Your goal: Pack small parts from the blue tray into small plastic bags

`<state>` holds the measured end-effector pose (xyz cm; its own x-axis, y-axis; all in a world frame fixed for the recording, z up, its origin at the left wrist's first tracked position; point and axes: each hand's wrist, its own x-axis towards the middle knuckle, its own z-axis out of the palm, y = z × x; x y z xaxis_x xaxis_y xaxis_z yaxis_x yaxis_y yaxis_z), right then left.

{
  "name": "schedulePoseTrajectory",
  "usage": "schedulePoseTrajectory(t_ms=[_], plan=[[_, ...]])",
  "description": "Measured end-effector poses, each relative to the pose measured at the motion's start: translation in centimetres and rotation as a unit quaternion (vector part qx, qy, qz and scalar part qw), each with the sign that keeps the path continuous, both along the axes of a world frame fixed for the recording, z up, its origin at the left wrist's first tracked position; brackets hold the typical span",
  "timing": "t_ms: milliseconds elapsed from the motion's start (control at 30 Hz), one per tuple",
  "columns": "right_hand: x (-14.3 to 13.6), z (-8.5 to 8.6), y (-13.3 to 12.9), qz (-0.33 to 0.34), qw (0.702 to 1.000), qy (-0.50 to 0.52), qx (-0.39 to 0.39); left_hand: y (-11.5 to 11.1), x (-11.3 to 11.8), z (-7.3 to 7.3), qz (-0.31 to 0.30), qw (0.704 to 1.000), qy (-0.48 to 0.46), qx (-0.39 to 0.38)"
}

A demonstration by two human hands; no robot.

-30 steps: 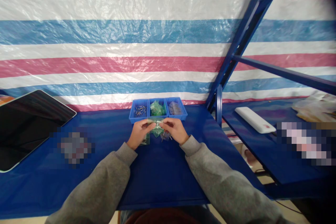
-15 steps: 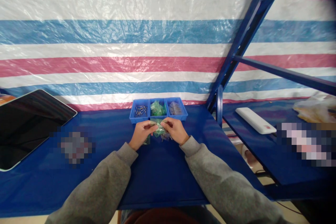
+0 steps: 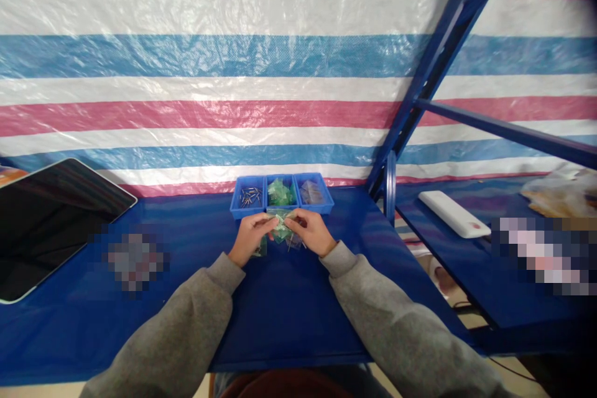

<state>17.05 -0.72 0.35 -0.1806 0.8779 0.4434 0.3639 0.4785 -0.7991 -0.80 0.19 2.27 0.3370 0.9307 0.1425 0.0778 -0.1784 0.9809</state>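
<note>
Between my hands is a small greenish clear bag (image 3: 280, 232), pinched from both sides. My left hand (image 3: 252, 237) is closed on its left edge, and my right hand (image 3: 312, 231) grips the right edge. Just beyond stand three joined blue bins: the left bin (image 3: 234, 199) holds thin metal pieces, the middle one (image 3: 282, 206) green bags, the right one (image 3: 328, 204) clear bags. Under and beside my hands lie another greenish bag (image 3: 261, 249) and some thin metal pieces (image 3: 295, 242), partly hidden by my fingers.
A dark-screened tablet (image 3: 56, 224) lies at the left of the blue table (image 3: 289, 323). Blue metal beams (image 3: 420, 84) rise at the right. A second blue surface there bears a white oblong device (image 3: 454, 214) and plastic bags (image 3: 564, 193). Two patches are pixelated.
My left fingers have shifted slightly on the greenish bag. Both hands remain in nearly the same place.
</note>
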Motion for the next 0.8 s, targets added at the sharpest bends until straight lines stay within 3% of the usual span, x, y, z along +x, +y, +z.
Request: schedulePoseTrajectory(t_ms=[233, 567, 800], plan=[[0.14, 0.19, 0.09, -0.010, 1.000, -0.007, 0.018, 0.15, 0.22, -0.69, -0.001, 0.998, -0.060, -0.034], [-0.07, 0.18, -0.05, 0.006, 1.000, -0.011, 0.011, 0.13, -0.11, -0.38, 0.010, 1.000, -0.008, 0.028], [0.42, 0.07, 0.30, 0.005, 1.000, 0.001, 0.021, 0.03, -0.03, -0.08, -0.017, 1.000, 0.005, 0.012]])
